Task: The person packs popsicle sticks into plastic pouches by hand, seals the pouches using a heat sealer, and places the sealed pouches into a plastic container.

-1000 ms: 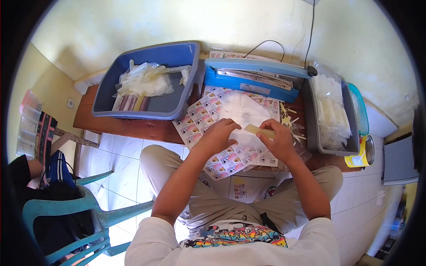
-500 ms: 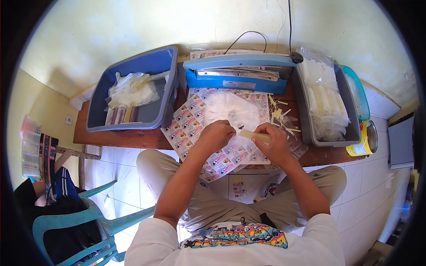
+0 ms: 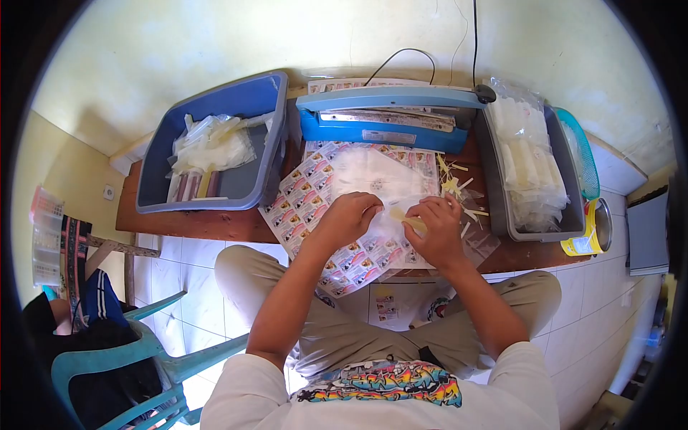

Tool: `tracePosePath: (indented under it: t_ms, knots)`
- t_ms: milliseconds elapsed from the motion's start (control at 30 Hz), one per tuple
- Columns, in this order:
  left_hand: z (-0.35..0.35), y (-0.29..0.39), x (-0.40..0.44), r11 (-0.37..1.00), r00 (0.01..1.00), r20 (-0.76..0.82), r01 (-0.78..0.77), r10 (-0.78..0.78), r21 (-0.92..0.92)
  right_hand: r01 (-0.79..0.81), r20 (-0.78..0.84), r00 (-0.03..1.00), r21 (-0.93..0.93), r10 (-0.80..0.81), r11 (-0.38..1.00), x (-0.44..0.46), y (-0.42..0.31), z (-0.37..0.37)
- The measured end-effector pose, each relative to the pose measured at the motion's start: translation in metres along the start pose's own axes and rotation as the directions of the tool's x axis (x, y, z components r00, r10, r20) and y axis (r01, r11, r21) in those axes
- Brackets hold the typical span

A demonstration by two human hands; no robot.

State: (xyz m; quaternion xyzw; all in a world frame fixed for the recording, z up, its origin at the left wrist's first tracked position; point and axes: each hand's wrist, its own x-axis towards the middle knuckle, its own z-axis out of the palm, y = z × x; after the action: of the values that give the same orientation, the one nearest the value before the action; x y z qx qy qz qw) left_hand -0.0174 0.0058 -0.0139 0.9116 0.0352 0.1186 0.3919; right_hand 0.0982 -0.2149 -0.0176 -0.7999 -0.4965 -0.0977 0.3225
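A clear plastic bag (image 3: 393, 212) is between my two hands, above the printed label sheets (image 3: 308, 188). My left hand (image 3: 354, 217) pinches its left edge with fingers closed. My right hand (image 3: 436, 231) has its fingers closed round a pale yellow bar (image 3: 414, 223), which lies at or inside the bag's opening; how far in I cannot tell. More white plastic bags (image 3: 373, 172) lie flat on the sheets just beyond my hands. Behind them stands the blue sealer (image 3: 380, 135), its long arm running across the top.
A blue-grey tub (image 3: 247, 188) with bags and purple and yellow bars stands left. On the right are a grey tub (image 3: 507, 218) of filled bags, a green basket (image 3: 589, 168) and a yellow can (image 3: 584, 240). Yellow strips (image 3: 450, 185) lie beside the sealer. A green chair (image 3: 107, 356) stands lower left.
The yellow bar in my right hand has moved into or behind the clear plastic, and my right fingers now lie further over it. My left hand keeps its pinch. The camera view has shifted.
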Motion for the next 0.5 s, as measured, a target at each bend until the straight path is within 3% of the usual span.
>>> tracePosePath:
  t_ms: [133, 233, 433, 500]
  knots:
    - [0.010, 0.001, -0.002, 0.998, 0.997, -0.056, 0.054, -0.055, -0.014, 0.020, -0.022, 1.000, -0.092, -0.022, 0.996, -0.002, -0.006, 0.008]
    - [0.015, 0.002, -0.003, 0.998, 0.999, -0.045, 0.025, -0.028, -0.059, -0.061, 0.014, 0.998, -0.098, 0.063, 0.993, -0.006, -0.001, 0.022]
    - [0.016, 0.011, -0.008, 0.991, 0.997, 0.004, 0.078, -0.079, 0.105, -0.112, 0.101, 0.989, 0.084, 0.104, 0.990, -0.008, -0.004, 0.027]
    - [0.015, 0.010, -0.009, 0.990, 0.996, 0.007, 0.082, -0.084, 0.116, -0.130, 0.110, 0.989, 0.301, 0.101, 0.945, -0.008, -0.009, 0.024]
